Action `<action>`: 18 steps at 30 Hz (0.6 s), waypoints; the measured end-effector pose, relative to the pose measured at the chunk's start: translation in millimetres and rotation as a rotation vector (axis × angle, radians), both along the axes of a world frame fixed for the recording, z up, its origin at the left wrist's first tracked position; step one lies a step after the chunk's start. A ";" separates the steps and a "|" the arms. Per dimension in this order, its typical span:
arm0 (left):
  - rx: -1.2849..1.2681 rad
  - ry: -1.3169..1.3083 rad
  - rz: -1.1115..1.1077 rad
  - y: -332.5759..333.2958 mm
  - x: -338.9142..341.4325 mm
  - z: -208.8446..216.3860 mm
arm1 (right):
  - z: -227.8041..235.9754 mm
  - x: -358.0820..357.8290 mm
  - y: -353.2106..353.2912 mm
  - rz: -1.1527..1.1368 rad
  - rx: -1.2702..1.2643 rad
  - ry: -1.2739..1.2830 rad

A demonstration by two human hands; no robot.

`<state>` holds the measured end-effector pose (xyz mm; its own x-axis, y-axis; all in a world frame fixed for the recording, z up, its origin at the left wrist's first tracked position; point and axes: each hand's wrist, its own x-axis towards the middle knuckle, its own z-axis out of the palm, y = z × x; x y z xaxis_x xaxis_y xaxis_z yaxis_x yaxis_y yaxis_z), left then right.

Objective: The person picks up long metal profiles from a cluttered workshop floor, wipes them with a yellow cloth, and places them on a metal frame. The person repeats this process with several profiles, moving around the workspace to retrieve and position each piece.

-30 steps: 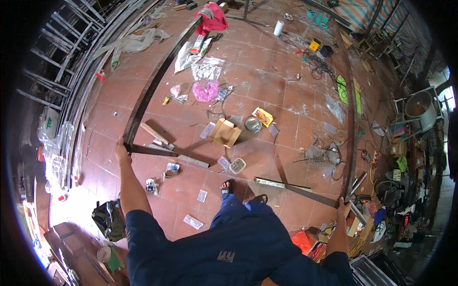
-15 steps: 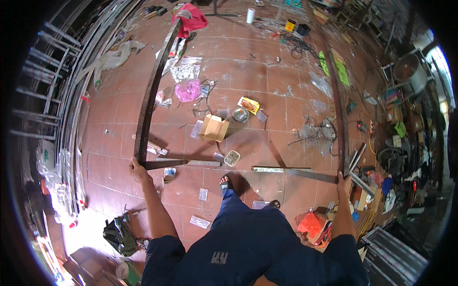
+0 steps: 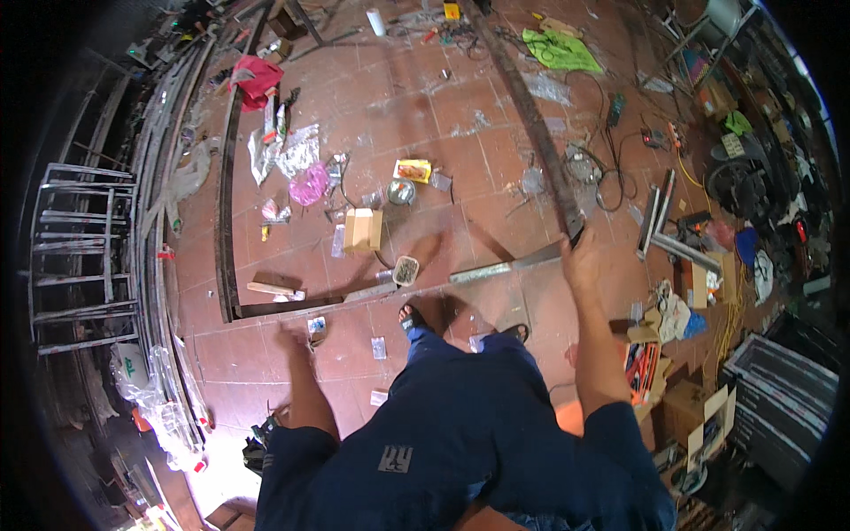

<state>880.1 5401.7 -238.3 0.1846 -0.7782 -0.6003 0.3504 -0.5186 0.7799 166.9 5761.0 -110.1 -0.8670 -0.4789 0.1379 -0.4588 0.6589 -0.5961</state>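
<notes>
A long, dark metal frame (image 3: 524, 97) stretches away from me, with a short leg at each near corner. My right hand (image 3: 580, 257) is closed round its near right corner, where the long bar meets a short piece pointing left. On the other side, the frame's left bar (image 3: 225, 221) runs down to a corner that appears to rest on the floor. My left hand (image 3: 289, 336) is just below the short piece by that corner, apart from the metal. Motion smears its fingers. A small tub of bits (image 3: 405, 271) stands between the two short pieces.
An open cardboard box (image 3: 363, 230), a pink plastic bag (image 3: 309, 184) and a round tin (image 3: 401, 192) lie inside the frame. Red cloth (image 3: 257, 81) drapes over the far left bar. Metal ladder-like racks (image 3: 86, 257) stand left; cables and a green cloth (image 3: 562, 50) lie right.
My left hand has let go of the frame's left corner and moved inward. My right hand still grips the right corner, now farther left in view. The whole view has shifted.
</notes>
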 end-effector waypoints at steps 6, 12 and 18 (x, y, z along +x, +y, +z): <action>0.444 -0.290 -0.808 214.4 -308.5 5.8 | 7.2 -16.4 25.0 0.115 0.146 -0.112; -0.055 -0.062 -1.277 290.6 -530.3 120.4 | -53.0 -46.9 126.7 0.324 -0.204 -0.448; -0.339 -0.038 -1.001 265.9 -696.1 58.3 | -155.8 3.4 331.0 -0.089 -0.271 -1.006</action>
<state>184.0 5667.6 -179.9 -0.6196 -0.7119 -0.3307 -0.1443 -0.3108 0.9395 170.3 6092.0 -265.8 -0.6717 -0.4684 -0.5740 0.3751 0.4531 -0.8087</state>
